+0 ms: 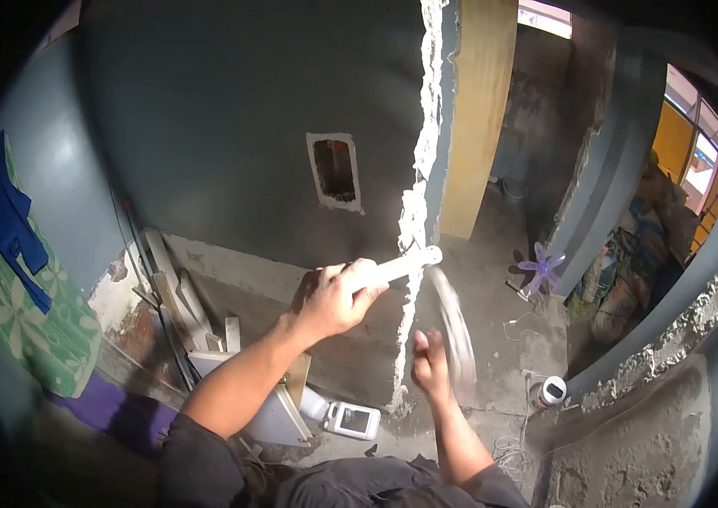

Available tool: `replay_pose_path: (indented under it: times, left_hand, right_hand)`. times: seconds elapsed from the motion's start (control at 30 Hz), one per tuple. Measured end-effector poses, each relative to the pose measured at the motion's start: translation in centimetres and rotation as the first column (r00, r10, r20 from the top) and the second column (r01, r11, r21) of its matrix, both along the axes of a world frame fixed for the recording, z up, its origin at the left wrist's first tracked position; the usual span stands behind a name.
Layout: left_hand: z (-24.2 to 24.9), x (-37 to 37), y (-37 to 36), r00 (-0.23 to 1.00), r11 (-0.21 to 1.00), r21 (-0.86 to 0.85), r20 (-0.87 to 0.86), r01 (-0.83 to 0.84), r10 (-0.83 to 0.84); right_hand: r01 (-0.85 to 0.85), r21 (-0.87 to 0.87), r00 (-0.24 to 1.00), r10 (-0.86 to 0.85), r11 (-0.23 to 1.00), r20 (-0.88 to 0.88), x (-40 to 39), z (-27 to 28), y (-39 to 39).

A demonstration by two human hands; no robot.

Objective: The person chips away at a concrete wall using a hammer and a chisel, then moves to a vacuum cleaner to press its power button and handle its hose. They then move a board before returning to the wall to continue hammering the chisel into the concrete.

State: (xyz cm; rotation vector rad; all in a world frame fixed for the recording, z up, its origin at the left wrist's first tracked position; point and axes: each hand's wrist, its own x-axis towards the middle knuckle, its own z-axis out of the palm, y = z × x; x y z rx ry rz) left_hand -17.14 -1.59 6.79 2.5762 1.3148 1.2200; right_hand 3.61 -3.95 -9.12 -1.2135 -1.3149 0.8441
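My left hand [338,296] is closed round a pale bar-shaped tool [397,269], whose rounded end lies across the rough, broken white plaster edge [410,220] of the dark wall. To the right of that edge, my right hand [432,364] is held in a fist with the thumb up. A long, pale curved thing [458,330], smeared by motion, runs beside this fist up to the tool's rounded end. I cannot tell what the fist grips.
A rectangular opening [334,172] is cut in the dark wall [232,110]. Below lie a white jug [352,421], boards [177,296] and a white round container [549,391] by loose cable. A purple fan [542,267] stands near filled sacks [630,254]. Cloths [37,296] hang left.
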Motion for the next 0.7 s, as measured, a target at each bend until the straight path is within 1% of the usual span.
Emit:
replay_pose_path:
  times: [0.03,0.07,0.1,0.17,0.2,0.23,0.27,0.3,0.33,0.37,0.4,0.43,0.47,0.5,0.53,0.57,0.6,0.63,0.67,0.7]
  left_hand:
    - [0.0,0.0,0.1,1.000,1.000,0.010,-0.006,0.024,-0.024]
    - [-0.1,0.0,0.1,1.000,1.000,0.008,-0.019,-0.004,0.004]
    - [0.6,0.0,0.5,1.000,0.999,0.033,-0.017,-0.010,0.010]
    - [0.4,0.1,-0.2,1.000,0.998,-0.057,0.008,-0.018,0.018]
    - [0.6,0.3,0.0,1.000,0.999,-0.047,0.009,-0.016,0.016]
    - [0.7,0.3,0.0,1.000,1.000,-0.027,0.000,-0.011,0.011]
    - [0.6,0.2,-0.2,1.000,1.000,-0.012,-0.010,-0.009,0.009]
    - [0.6,0.1,-0.2,1.000,1.000,0.004,-0.020,-0.006,0.007]
    - [0.4,-0.1,0.0,1.000,1.000,0.002,-0.022,0.008,-0.008]
    - [0.3,-0.2,0.1,1.000,1.000,0.002,-0.020,0.006,-0.006]
    - [0.2,-0.3,0.2,1.000,1.000,-0.011,-0.016,0.008,-0.008]
    - [0.1,-0.2,0.1,1.000,1.000,-0.022,-0.014,0.012,-0.012]
    - [0.0,-0.3,0.1,1.000,1.000,-0.019,-0.015,0.017,-0.017]
    - [-0.3,-0.3,0.1,1.000,1.000,-0.016,-0.008,0.016,-0.016]
    - [0.1,-0.1,0.2,1.000,1.000,-0.005,-0.011,0.021,-0.022]
    - [0.5,0.2,0.0,1.000,0.999,0.049,-0.024,0.000,0.001]
    - [0.6,0.1,0.1,1.000,0.999,0.047,-0.018,0.012,-0.011]
    - [0.4,0.0,0.1,1.000,0.999,0.034,-0.013,0.026,-0.025]
    - [0.3,0.0,0.3,0.999,0.999,0.035,-0.015,0.033,-0.033]
    - [0.2,-0.1,0.3,0.999,0.999,0.019,-0.015,0.033,-0.033]
  right_hand:
    - [-0.060,0.243,0.973,0.003,0.968,0.229,-0.3,-2.7,2.3]
    - [0.007,0.357,0.999,-0.019,0.934,0.029,-0.8,-1.6,1.4]
    - [0.072,0.391,0.991,-0.111,0.918,0.079,-0.2,-2.7,1.2]
    - [0.079,0.483,0.975,-0.169,0.872,0.144,0.7,0.5,-1.0]
    - [0.123,0.598,0.937,-0.291,0.792,0.193,1.3,-2.0,-0.6]
    - [0.018,0.691,0.972,-0.173,0.723,0.156,1.5,3.8,-2.7]
    - [0.069,0.758,0.997,-0.012,0.649,-0.080,0.9,4.0,-2.9]
    - [0.145,0.803,0.941,0.171,0.579,-0.293,0.3,4.1,-2.9]
    - [0.182,0.852,0.914,0.236,0.491,-0.331,-0.3,4.1,-2.6]
    - [0.179,0.852,0.914,0.237,0.492,-0.329,-0.5,3.9,-2.6]
    - [0.097,0.613,0.995,-0.060,0.784,-0.081,-0.6,3.6,-2.7]
    - [0.154,0.272,0.935,-0.229,0.950,0.271,-0.6,3.2,-2.7]
    - [0.007,0.371,0.946,-0.127,0.929,0.299,-0.8,-2.2,1.6]
    - [-0.017,0.338,0.992,-0.026,0.941,0.124,-1.0,-6.1,3.0]
    - [0.095,0.462,0.972,-0.182,0.882,0.148,-0.9,-5.9,2.3]
    - [0.183,0.591,0.930,-0.333,0.786,0.154,-0.7,-5.4,2.3]
    - [0.074,0.386,0.989,-0.118,0.919,0.091,-0.6,-4.3,0.7]
    - [0.102,0.394,0.995,-0.098,0.914,-0.031,-0.7,-3.2,-0.4]
    - [0.103,0.435,0.988,-0.144,0.895,0.063,-0.4,-3.3,-1.0]
    - [0.094,0.476,0.969,-0.190,0.874,0.156,-0.3,-2.1,-1.8]
